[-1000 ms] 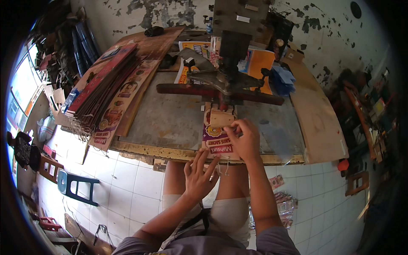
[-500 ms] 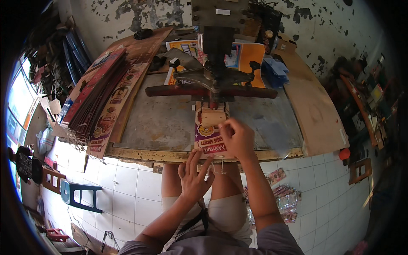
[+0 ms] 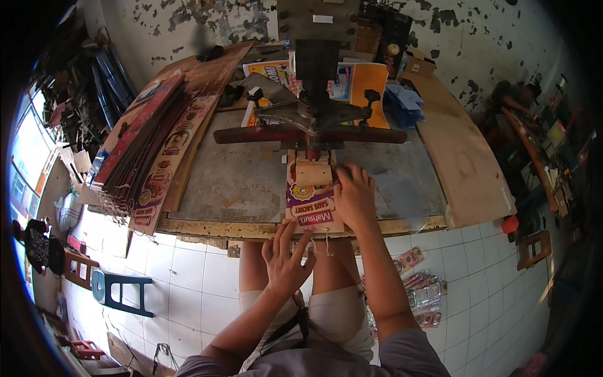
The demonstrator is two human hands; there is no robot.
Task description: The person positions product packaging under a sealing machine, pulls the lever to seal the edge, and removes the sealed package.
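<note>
I'm sitting at the bench [image 3: 251, 188] with my right hand [image 3: 355, 198] lying flat, fingers spread, on the right edge of the pack [image 3: 312, 204]. It's pressing down on it, not pinching or gripping anything. The pack is a tall flat printed sleeve, purple and white with a yellow round picture near the middle, and it's lying on the front edge of the bench, right under the press [image 3: 314, 113]. A small wooden block [image 3: 313, 171] is sitting on the top half of the pack, just below the press's red crossbar [image 3: 301, 134].

My left hand [image 3: 286, 261] is hovering open below the bench edge, fingers fanned out and pointing up at the pack's bottom end. It's holding nothing, and I honestly can't tell if the fingertips are touching the pack or just short of it.

Off to the left there's a long stack [image 3: 144, 144] of flat printed sleeves, dark red and cream, leaning along the bench side. Behind the press there's an orange sheet [image 3: 370, 88] standing up and some blue bags [image 3: 405, 100] next to it. Down on the tiled floor by my right leg there's a little pile of finished packs [image 3: 424, 295].
</note>
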